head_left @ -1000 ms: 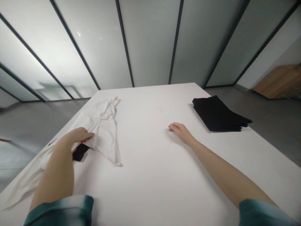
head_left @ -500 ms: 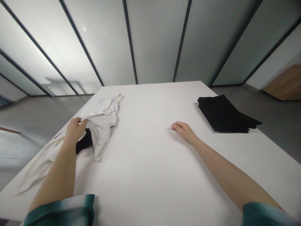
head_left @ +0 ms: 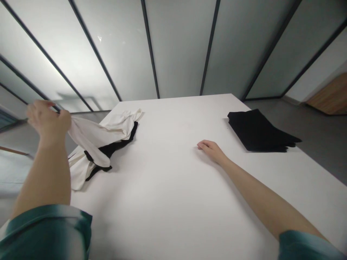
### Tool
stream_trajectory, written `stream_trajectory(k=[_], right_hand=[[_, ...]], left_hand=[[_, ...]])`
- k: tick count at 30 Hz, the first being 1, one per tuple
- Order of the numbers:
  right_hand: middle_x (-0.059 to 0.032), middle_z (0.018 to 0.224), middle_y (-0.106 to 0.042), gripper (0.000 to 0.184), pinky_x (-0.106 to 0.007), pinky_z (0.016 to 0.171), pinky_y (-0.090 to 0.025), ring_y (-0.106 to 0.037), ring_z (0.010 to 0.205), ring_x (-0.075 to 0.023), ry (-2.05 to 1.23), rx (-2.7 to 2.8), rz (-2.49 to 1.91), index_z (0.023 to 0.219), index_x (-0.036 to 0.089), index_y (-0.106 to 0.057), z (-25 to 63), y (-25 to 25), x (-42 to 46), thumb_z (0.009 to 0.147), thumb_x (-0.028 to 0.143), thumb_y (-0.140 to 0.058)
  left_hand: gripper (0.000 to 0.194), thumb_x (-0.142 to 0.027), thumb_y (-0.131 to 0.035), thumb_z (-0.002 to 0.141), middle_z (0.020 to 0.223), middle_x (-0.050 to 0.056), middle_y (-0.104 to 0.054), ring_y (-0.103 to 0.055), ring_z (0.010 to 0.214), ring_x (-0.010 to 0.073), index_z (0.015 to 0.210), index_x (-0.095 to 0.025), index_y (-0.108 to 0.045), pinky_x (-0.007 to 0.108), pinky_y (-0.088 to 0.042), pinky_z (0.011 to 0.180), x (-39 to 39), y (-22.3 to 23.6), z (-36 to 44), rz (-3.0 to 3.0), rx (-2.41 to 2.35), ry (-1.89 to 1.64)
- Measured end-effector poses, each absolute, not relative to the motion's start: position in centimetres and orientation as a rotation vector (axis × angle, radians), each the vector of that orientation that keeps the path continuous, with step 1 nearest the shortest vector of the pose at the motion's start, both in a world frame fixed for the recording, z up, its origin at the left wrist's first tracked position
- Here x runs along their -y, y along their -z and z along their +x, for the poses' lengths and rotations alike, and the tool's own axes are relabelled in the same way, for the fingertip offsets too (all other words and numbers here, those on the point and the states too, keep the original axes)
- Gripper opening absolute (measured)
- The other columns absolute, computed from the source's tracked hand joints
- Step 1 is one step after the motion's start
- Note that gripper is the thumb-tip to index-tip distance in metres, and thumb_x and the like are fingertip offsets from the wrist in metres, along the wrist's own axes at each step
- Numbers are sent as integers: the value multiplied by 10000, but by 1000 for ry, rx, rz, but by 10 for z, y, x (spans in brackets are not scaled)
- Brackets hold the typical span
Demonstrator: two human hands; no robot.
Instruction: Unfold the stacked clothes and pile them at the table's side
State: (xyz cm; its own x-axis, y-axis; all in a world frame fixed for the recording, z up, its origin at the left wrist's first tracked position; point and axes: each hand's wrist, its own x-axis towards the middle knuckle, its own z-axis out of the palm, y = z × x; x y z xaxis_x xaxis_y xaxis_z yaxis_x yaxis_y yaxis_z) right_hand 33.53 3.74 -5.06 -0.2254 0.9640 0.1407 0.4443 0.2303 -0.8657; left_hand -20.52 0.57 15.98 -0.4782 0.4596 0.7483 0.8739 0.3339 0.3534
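My left hand (head_left: 49, 118) is raised at the left, its fingers closed on a white garment (head_left: 90, 133). The cloth stretches from that hand down to the table, where the rest lies crumpled. A sleeve-like part hangs toward me. Black cloth (head_left: 116, 146) shows under and beside the white fabric, and more white cloth (head_left: 78, 175) lies near the table's left edge. My right hand (head_left: 213, 150) rests on the tabletop, fingers curled together, with nothing seen in them. Beyond it to the right lies a flat stack of folded black cloth (head_left: 257, 131).
The white table (head_left: 168, 187) spreads out in front of me, its far edge near a frosted glass wall (head_left: 179, 47) with dark frames. Grey floor shows on both sides. A wooden panel (head_left: 329, 95) stands at the far right.
My left hand has moved up and to the left, pulling the white garment with it and uncovering more of the black cloth. My right hand and the black stack have stayed put.
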Motion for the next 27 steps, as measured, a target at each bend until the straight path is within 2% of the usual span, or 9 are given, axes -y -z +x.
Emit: stream_trajectory(k=[2, 5, 9, 12, 15, 18, 21, 24, 27], right_hand=[[-66, 785, -701, 324, -331, 742, -460, -611, 778, -222, -917, 1800, -1304, 764, 206, -667, 335, 50, -37, 800, 484, -505], [-62, 762, -694, 322, -329, 726, -456, -605, 764, -221, -901, 1795, -1308, 735, 210, -659, 336, 50, -37, 795, 485, -503], [-60, 746, -694, 315, -332, 713, -457, -604, 743, -217, -881, 1783, -1300, 730, 209, -662, 334, 51, -37, 786, 482, -514], [-62, 758, -702, 304, -336, 718, -464, -611, 748, -217, -839, 1715, -1294, 774, 203, -675, 332, 52, -36, 781, 465, -521], [-74, 813, -712, 290, -344, 729, -476, -619, 772, -220, -724, 1578, -1338, 827, 195, -678, 339, 51, -39, 775, 435, -523], [-100, 900, -713, 292, -363, 754, -486, -621, 816, -232, -477, 1430, -1463, 887, 181, -681, 365, 42, -48, 787, 391, -504], [-148, 1037, -693, 340, -429, 852, -471, -616, 952, -282, -164, 1365, -1718, 1008, 150, -686, 405, 28, -56, 795, 322, -485], [-205, 1228, -618, 441, -545, 958, -390, -530, 1150, -374, 96, 1411, -2084, 1159, 127, -665, 440, 18, -56, 785, 326, -545], [-249, 1331, -542, 568, -590, 973, -349, -457, 1230, -427, 203, 1466, -2335, 1277, 98, -607, 462, 16, -54, 785, 382, -591]], left_hand=[[492, -140, -571, 664, 1243, 142, -583, -494, 1190, 317, 1155, -98, -552, 531, -363, 1044, -5, -155, -183, -1164, 1992, 1002], [398, -214, -545, 758, 1146, 134, -625, -524, 1157, 310, 1142, -111, -574, 494, -369, 1039, -12, -126, -128, -1448, 1945, 910], [320, -289, -529, 818, 1120, 121, -643, -570, 1102, 300, 1104, -163, -597, 456, -420, 983, -28, -54, -40, -2126, 1908, 620], [348, -320, -554, 833, 1210, 120, -628, -583, 1116, 297, 1157, -197, -591, 451, -447, 963, -32, 1, 19, -2489, 1856, 384], [369, -316, -527, 869, 1305, 123, -590, -542, 1211, 293, 1217, -204, -573, 459, -433, 1008, -32, 35, 53, -2616, 1794, 381], [362, -317, -503, 890, 1352, 129, -566, -505, 1267, 299, 1221, -192, -582, 474, -411, 1046, -33, 48, 59, -2638, 1801, 435], [360, -328, -515, 885, 1361, 136, -562, -497, 1279, 301, 1202, -179, -597, 473, -405, 1059, -36, 49, 53, -2680, 1799, 479], [346, -333, -523, 877, 1328, 133, -581, -514, 1248, 304, 1179, -188, -610, 487, -419, 1037, -38, 48, 51, -2670, 1810, 512], [344, -330, -523, 877, 1316, 136, -586, -520, 1230, 308, 1176, -186, -612, 496, -424, 1022, -37, 47, 54, -2662, 1827, 507]])
